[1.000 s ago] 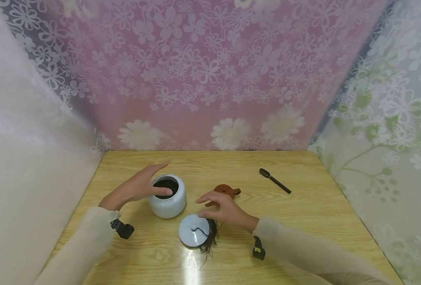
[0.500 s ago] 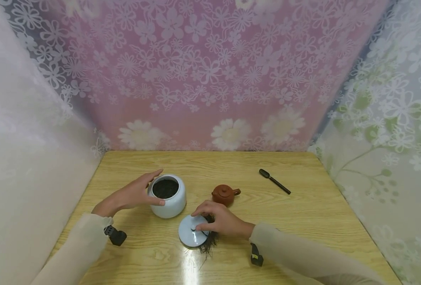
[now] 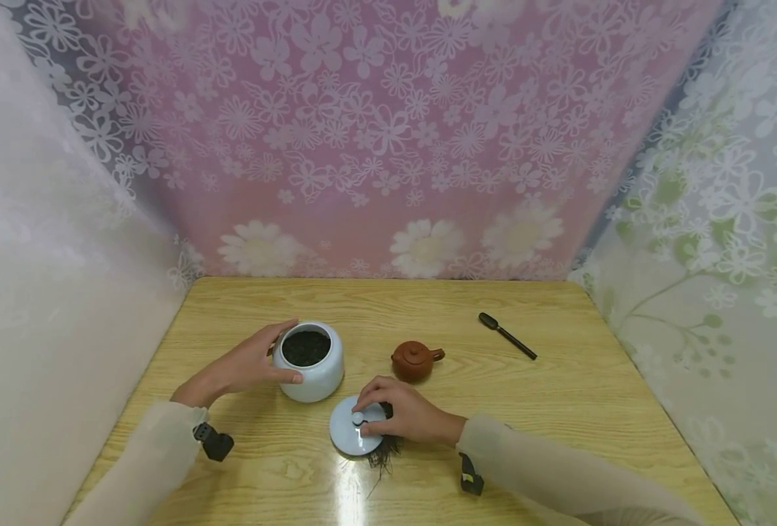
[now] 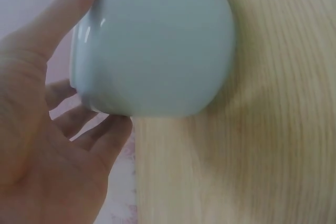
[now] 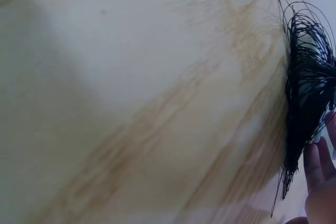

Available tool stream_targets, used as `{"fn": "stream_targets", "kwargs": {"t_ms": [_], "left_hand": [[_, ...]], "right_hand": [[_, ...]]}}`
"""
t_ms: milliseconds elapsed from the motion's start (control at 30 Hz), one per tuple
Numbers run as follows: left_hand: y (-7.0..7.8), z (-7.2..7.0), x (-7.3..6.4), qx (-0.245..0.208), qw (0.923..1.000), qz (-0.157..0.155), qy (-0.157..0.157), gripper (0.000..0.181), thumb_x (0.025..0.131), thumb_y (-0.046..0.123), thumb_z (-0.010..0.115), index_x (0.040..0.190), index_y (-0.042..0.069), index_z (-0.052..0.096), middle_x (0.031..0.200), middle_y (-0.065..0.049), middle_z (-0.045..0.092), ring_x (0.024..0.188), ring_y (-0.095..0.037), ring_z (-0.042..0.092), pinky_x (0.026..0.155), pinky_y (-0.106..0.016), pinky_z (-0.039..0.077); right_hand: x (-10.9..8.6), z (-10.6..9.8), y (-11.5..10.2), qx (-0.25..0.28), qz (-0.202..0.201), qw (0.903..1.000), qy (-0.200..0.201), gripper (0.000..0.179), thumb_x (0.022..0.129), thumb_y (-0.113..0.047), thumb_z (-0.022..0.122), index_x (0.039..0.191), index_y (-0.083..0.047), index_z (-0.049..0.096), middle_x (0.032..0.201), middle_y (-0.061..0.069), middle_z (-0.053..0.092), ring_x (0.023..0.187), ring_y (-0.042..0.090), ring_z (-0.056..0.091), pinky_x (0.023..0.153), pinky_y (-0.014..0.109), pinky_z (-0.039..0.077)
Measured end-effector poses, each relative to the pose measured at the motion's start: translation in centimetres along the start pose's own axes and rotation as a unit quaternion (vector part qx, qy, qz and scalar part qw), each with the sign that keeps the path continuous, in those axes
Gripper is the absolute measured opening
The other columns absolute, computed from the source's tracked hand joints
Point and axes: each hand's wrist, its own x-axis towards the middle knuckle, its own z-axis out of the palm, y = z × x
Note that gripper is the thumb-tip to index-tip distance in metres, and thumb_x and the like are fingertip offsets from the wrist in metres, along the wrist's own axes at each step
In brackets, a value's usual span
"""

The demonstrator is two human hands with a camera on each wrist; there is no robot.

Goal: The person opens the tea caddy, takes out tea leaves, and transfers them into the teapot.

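A white ceramic jar (image 3: 312, 381), filled with something dark, stands upright on the table. My left hand (image 3: 240, 367) holds it from the left, thumb on the near side and fingers round the far side. The left wrist view shows the thumb and fingers spread about the jar (image 4: 163, 45). To the right of the jar lies its white lid (image 3: 344, 431), knob up. The thumb and fingers of my right hand (image 3: 407, 410) are at the knob, pinching it. A dark tassel (image 3: 383, 454) hangs from the knob over the lid's edge; it partly hides the fingers in the right wrist view.
A small brown clay teapot (image 3: 412, 361) stands just behind my right hand. Farther back on the right lies a black scoop with a long handle (image 3: 508, 336). Flowered cloth (image 3: 388, 146) encloses the wooden table (image 3: 546, 409) at the back and sides.
My left hand has drawn back from over the jar's mouth to its side and grips it. My right hand has come down from beside the teapot onto the lid's knob.
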Motion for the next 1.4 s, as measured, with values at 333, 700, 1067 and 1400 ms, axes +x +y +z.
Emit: {"fn": "stream_targets", "kwargs": {"t_ms": [333, 700, 1067, 1400], "left_hand": [[-0.5, 0.3, -0.3, -0.015, 0.9998, 0.01, 0.008, 0.114, 0.091, 0.04, 0.091, 0.174, 0.004, 0.021, 0.178, -0.026, 0.024, 0.161, -0.055, 0.03, 0.125, -0.073, 0.034], [-0.5, 0.4, -0.3, -0.026, 0.9996, 0.011, 0.008, 0.115, 0.09, 0.038, 0.092, 0.174, 0.002, 0.021, 0.177, -0.027, 0.025, 0.161, -0.054, 0.03, 0.125, -0.072, 0.034], [-0.7, 0.4, -0.2, -0.029, 0.9995, 0.012, 0.009, 0.115, 0.09, 0.038, 0.093, 0.174, 0.005, 0.022, 0.178, -0.026, 0.025, 0.161, -0.052, 0.031, 0.126, -0.07, 0.035], [-0.7, 0.5, -0.1, -0.021, 0.9996, 0.018, 0.006, 0.115, 0.091, 0.04, 0.091, 0.174, 0.003, 0.021, 0.177, -0.027, 0.025, 0.161, -0.054, 0.031, 0.126, -0.07, 0.037]], "right_hand": [[0.3, 0.6, 0.5, -0.015, -0.007, 0.9998, 0.009, 0.028, 0.097, -0.038, 0.085, 0.12, -0.023, 0.084, 0.131, -0.007, 0.067, 0.128, 0.012, 0.06, 0.113, 0.032, 0.052], [0.2, 0.9, 0.4, -0.005, -0.02, 0.9997, 0.014, 0.024, 0.102, -0.036, 0.08, 0.119, -0.02, 0.083, 0.136, -0.003, 0.067, 0.131, 0.015, 0.061, 0.116, 0.035, 0.051], [-0.3, -0.4, 0.5, 0.022, -0.037, 0.9978, 0.051, 0.019, 0.105, -0.027, 0.077, 0.124, -0.02, 0.077, 0.14, -0.004, 0.067, 0.136, 0.018, 0.062, 0.119, 0.038, 0.051], [0.3, -2.7, -1.0, 0.041, -0.05, 0.9932, 0.097, 0.018, 0.104, -0.023, 0.078, 0.122, -0.021, 0.075, 0.138, -0.002, 0.067, 0.134, 0.02, 0.063, 0.114, 0.039, 0.056]]}}
